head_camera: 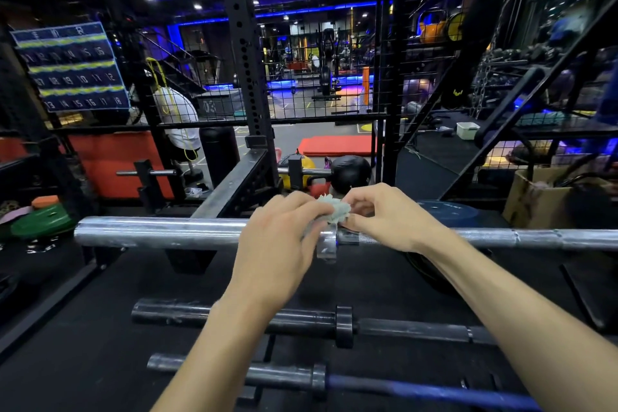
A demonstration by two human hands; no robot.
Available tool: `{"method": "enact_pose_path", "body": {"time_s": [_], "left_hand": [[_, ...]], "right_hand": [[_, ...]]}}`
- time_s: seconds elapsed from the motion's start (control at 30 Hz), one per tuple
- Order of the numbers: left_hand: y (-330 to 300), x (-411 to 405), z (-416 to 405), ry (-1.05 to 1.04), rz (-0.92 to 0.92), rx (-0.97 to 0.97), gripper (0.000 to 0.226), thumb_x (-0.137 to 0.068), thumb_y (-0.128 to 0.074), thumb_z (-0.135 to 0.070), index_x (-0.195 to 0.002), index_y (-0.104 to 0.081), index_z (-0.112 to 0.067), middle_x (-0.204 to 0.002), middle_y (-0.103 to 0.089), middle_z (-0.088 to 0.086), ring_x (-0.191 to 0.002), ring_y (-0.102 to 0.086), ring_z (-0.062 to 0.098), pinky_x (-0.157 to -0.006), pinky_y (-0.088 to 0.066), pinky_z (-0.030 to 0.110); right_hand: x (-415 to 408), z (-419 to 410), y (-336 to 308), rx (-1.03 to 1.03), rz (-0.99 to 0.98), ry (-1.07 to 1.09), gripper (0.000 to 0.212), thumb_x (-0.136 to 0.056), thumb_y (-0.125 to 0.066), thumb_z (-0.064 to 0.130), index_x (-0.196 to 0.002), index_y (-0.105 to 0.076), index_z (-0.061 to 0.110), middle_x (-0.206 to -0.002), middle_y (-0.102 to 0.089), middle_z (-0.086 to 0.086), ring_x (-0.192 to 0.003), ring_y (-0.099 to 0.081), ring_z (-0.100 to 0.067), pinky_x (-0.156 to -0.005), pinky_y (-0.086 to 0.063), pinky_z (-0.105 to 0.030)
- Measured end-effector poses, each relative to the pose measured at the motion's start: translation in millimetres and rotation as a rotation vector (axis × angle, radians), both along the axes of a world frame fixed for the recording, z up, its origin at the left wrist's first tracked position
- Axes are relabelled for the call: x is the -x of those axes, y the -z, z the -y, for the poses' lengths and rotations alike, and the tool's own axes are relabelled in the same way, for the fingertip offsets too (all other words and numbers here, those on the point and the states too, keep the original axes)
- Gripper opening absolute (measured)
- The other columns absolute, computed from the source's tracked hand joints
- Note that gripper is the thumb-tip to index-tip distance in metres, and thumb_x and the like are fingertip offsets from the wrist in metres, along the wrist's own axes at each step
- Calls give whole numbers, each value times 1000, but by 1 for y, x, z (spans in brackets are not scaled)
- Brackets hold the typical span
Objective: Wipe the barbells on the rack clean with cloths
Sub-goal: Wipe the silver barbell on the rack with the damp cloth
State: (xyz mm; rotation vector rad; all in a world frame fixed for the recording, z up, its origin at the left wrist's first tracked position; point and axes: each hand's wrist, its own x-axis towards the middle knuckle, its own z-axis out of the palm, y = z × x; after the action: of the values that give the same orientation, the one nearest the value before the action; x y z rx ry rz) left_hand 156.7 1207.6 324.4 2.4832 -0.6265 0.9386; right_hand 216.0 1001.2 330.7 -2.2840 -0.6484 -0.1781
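The silver barbell (160,232) lies level across the rack (240,177), and it is your landmark here. Below it, nearer you, a black barbell (234,318) lies parallel, and nearer still a third bar with a blue shaft (401,390). Behind the silver barbell rises the rack's black perforated post (239,27), with wire mesh (321,70) beyond. To its left end sits a green weight plate (43,219); behind its right half lies a dark blue plate (448,209) beside a cardboard box (531,201).

Your left hand (277,244) reaches over the silver barbell at its collar (327,247), fingers curled onto the pale green cloth (334,209). Your right hand (388,217) sits just right of the collar, thumb and fingertips pinching the same cloth. The cloth is bunched between both hands, right on top of the bar above the collar.
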Motion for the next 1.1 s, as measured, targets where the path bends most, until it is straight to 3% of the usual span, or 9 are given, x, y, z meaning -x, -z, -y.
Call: {"method": "enact_pose_path", "body": {"time_s": [0.1, 0.33, 0.5, 0.67, 0.83, 0.93, 1.1], "left_hand": [[-10, -13, 7, -1, -26, -31, 22, -99, -63, -24, -118, -74, -29, -107, -68, -14, -91, -57, 13, -81, -50, 35], [22, 19, 6, 52, 14, 80, 21, -95, -69, -19, -114, -74, -27, -112, -66, -19, -97, -60, 6, -80, -51, 23], [1, -9, 13, -6, -20, 137, 19, -97, -67, -21, -113, -74, -25, -108, -68, -15, -97, -60, 7, -86, -51, 29], [23, 21, 12, 45, -2, 130, 18, -93, -71, -20, -109, -74, -26, -109, -65, -18, -96, -61, 7, -81, -52, 27], [18, 16, 13, -16, 34, 115, 18, -92, -73, -20, -109, -75, -26, -108, -67, -15, -94, -62, 9, -78, -54, 30], [0, -3, 13, -46, -6, 154, 17, -94, -71, -19, -109, -75, -25, -107, -68, -15, -95, -62, 6, -83, -54, 31], [39, 25, 10, 34, 75, 196, 19, -90, -76, -15, -109, -76, -20, -108, -68, -13, -96, -64, 7, -82, -56, 30]], "right_hand": [[0, -1, -1, 13, 11, 21, 6, -91, -69, 26, -91, -71, 31, -85, -75, 10, -84, -69, -11, -85, -56, -46], [-4, -1, 4, -10, 1, 26, 7, -95, -68, 30, -98, -74, 30, -92, -75, 15, -89, -69, 0, -86, -56, -32], [-6, -2, 2, 43, -8, 30, 16, -92, -64, 16, -96, -72, 30, -83, -71, 15, -70, -60, 5, -71, -44, -24], [-12, 1, 3, -9, -45, -3, 8, -93, -70, 25, -96, -74, 31, -91, -76, 11, -84, -71, -7, -85, -58, -35], [-13, 1, 3, 4, -35, -11, 4, -94, -70, 31, -96, -74, 32, -93, -76, 14, -88, -71, -4, -90, -57, -38], [-13, 0, 3, 2, -64, -12, 7, -94, -70, 28, -98, -73, 32, -94, -76, 14, -88, -71, -6, -90, -56, -41], [-15, 0, 3, -3, -77, -4, 5, -95, -69, 31, -96, -74, 31, -91, -77, 13, -87, -72, -7, -91, -57, -41]]}}
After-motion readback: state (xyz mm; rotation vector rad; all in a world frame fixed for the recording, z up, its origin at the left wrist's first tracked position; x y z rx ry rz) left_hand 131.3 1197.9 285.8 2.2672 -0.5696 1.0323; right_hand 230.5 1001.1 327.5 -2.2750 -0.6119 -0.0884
